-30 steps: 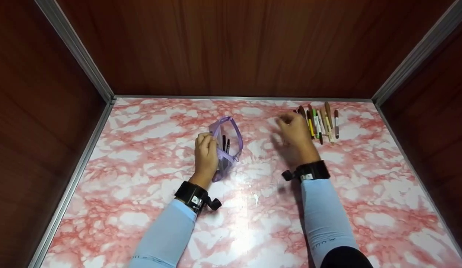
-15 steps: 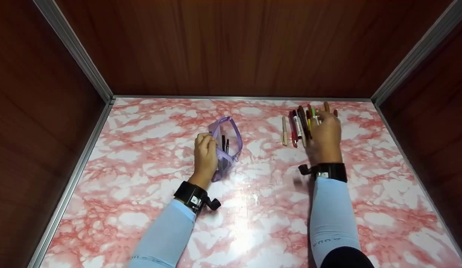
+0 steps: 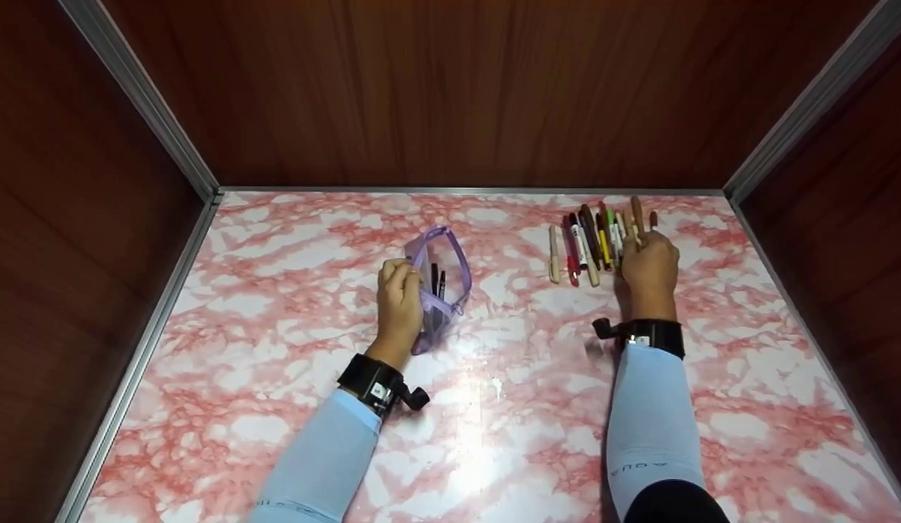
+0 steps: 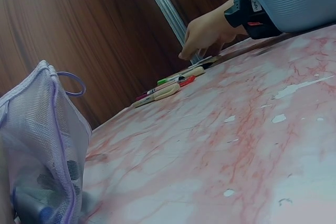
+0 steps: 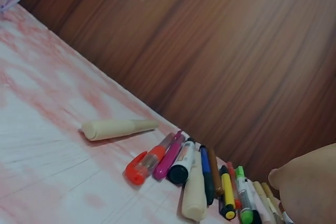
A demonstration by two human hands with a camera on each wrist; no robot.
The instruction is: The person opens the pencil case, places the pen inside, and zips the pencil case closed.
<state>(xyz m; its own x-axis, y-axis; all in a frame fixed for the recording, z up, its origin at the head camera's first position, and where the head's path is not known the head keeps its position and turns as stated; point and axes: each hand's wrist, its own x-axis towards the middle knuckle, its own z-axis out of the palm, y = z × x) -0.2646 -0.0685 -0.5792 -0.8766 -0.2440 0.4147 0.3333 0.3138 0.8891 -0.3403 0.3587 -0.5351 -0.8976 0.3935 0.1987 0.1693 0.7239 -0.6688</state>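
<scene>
My left hand (image 3: 401, 298) grips the near-left side of a purple mesh pencil case (image 3: 461, 265), whose zipped mouth gapes open. Dark pens (image 3: 438, 280) stick up inside it. In the left wrist view the mesh case (image 4: 47, 129) fills the lower left, with blurred contents showing through. My right hand (image 3: 651, 269) is over the right part of a row of pens and markers, fingertips down among them. A brown brush-like pen (image 3: 637, 212) extends beyond its fingers. The right wrist view shows only part of the hand (image 5: 310, 184); whether it pinches a pen is hidden.
Left of the right hand lie a yellow marker (image 3: 604, 248), a red pen (image 3: 573, 270) and several others side by side. A beige pen (image 3: 554, 254) lies slightly apart at the row's left end. Wooden panels (image 3: 465, 94) enclose the pink marbled table (image 3: 290, 349).
My right hand has moved from the left end of the pen row to its right part, uncovering the beige pen and its neighbours. My left hand stays on the pencil case.
</scene>
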